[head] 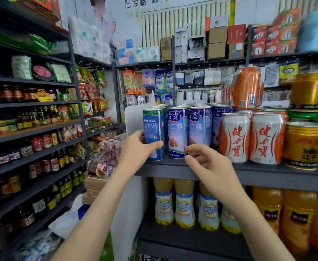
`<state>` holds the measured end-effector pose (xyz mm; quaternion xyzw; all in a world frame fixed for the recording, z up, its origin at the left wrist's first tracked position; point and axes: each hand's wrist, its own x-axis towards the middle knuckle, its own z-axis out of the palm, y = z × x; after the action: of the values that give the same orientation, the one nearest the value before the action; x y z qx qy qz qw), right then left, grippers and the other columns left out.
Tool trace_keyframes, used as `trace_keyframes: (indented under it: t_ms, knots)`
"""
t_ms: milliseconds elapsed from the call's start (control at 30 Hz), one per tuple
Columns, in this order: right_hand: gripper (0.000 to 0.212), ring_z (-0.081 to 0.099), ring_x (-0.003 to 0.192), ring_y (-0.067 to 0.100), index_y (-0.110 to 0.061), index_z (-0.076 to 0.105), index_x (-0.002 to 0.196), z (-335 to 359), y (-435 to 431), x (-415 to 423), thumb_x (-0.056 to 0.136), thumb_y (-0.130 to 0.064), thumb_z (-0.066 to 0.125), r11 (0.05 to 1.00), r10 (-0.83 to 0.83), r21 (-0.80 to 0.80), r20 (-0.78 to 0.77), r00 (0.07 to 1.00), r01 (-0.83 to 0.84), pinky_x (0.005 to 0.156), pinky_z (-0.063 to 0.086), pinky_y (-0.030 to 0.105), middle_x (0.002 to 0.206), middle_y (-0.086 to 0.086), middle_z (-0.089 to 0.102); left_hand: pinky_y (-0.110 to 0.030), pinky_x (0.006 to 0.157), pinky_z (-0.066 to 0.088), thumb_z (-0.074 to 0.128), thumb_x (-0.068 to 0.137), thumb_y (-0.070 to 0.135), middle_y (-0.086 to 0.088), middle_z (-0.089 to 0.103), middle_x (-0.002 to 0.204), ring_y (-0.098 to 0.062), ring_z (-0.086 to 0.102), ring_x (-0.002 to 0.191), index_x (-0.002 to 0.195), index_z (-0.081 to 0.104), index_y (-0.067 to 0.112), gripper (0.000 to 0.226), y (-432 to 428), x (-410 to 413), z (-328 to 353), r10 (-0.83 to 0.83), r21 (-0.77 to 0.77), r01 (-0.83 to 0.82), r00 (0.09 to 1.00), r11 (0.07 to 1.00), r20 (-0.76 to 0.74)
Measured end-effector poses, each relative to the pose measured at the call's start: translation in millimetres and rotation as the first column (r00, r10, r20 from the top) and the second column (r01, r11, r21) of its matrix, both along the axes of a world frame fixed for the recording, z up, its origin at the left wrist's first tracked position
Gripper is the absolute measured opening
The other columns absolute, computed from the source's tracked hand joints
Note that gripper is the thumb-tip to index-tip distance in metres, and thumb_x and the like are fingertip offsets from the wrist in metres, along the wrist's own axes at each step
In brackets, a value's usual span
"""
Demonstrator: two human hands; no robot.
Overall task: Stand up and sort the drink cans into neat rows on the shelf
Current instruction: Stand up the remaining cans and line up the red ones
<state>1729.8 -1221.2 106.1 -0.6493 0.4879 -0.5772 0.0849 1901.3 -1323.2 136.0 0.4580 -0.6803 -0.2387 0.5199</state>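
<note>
Left hand (135, 147) grasps a blue can (153, 125) with a green rim, thumb across its small-print panel. The can stands upright at the left end of the shelf (173, 169), just beside a white divider (133, 119). Right hand (207, 161) sits with curled fingers at the foot of the pale blue cans (178, 129), marked "仁露" and "240ml"; whether it grips one I cannot tell. Right of them stand white-and-orange cans (236, 136) lettered "健力寶" in red, then a gold can (303, 144). An orange can (246, 87) stands on top of the row.
</note>
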Motion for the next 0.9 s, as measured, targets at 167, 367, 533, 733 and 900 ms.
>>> trace_keyframes:
  t_ms: [167, 367, 533, 733, 900]
  knots:
    - [0.018, 0.055, 0.077, -0.003, -0.027, 0.062, 0.104, -3.4, 3.2, 2.0, 0.088, -0.019, 0.061, 0.997, -0.078, 0.010, 0.005, 0.997, 0.078, 0.068, 0.043, 0.006, 0.091, -0.012, 0.062, -0.030, 0.086, 0.050, 0.075, 0.077, 0.032, 0.004, 0.065, 0.115, -0.008, 0.060, 0.095, 0.122, 0.053, 0.017, 0.053, 2.9, -4.5, -4.4, 0.001, -0.043, 0.001, 0.999, 0.999, 0.034]
    - [0.020, 0.055, 0.084, -0.005, -0.028, 0.061, 0.107, -3.4, 13.3, -8.7, 0.089, -0.019, 0.061, 0.987, -0.160, 0.008, -0.031, 0.987, 0.160, 0.071, 0.044, 0.006, 0.094, -0.014, 0.061, -0.039, 0.097, 0.037, 0.069, 0.080, 0.036, -0.012, 0.044, 0.132, -0.029, 0.042, 0.123, 0.136, 0.032, 0.007, 0.073, 23.5, -15.3, 0.2, 0.238, -0.270, -0.177, 0.948, 0.947, 0.212]
    - [0.020, 0.054, 0.083, -0.006, -0.026, 0.060, 0.108, -2.2, 24.0, -24.1, 0.089, -0.020, 0.061, 0.970, -0.243, -0.015, -0.065, 0.968, 0.243, 0.068, 0.041, 0.003, 0.091, -0.016, 0.061, -0.028, 0.101, 0.028, 0.062, 0.085, 0.032, -0.012, 0.040, 0.137, -0.025, 0.036, 0.126, 0.141, 0.031, 0.006, 0.069, 61.9, -40.8, 3.7, 0.235, -0.505, -0.121, 0.957, 0.855, 0.169]
    - [0.023, 0.054, 0.087, -0.005, -0.023, 0.061, 0.112, 7.2, 43.1, -62.1, 0.089, -0.022, 0.061, 0.924, -0.381, -0.073, -0.112, 0.918, 0.375, 0.071, 0.042, 0.005, 0.093, -0.016, 0.061, -0.019, 0.095, 0.028, 0.060, 0.086, 0.032, -0.007, 0.049, 0.128, -0.021, 0.045, 0.119, 0.131, 0.046, 0.009, 0.052, 80.4, -92.4, -6.4, 0.079, -0.570, 0.079, 0.966, 0.818, 0.248]
    - [0.030, 0.054, 0.087, -0.001, -0.019, 0.057, 0.119, 13.2, 61.0, -106.5, 0.089, -0.019, 0.061, 0.834, -0.543, -0.198, -0.136, 0.828, 0.515, 0.074, 0.041, 0.004, 0.098, -0.011, 0.057, -0.015, 0.094, 0.026, 0.055, 0.086, 0.034, -0.003, 0.050, 0.124, -0.017, 0.046, 0.114, 0.128, 0.049, 0.011, 0.048, 92.6, -138.1, -12.8, -0.002, -0.587, 0.191, 0.951, 0.787, 0.308]
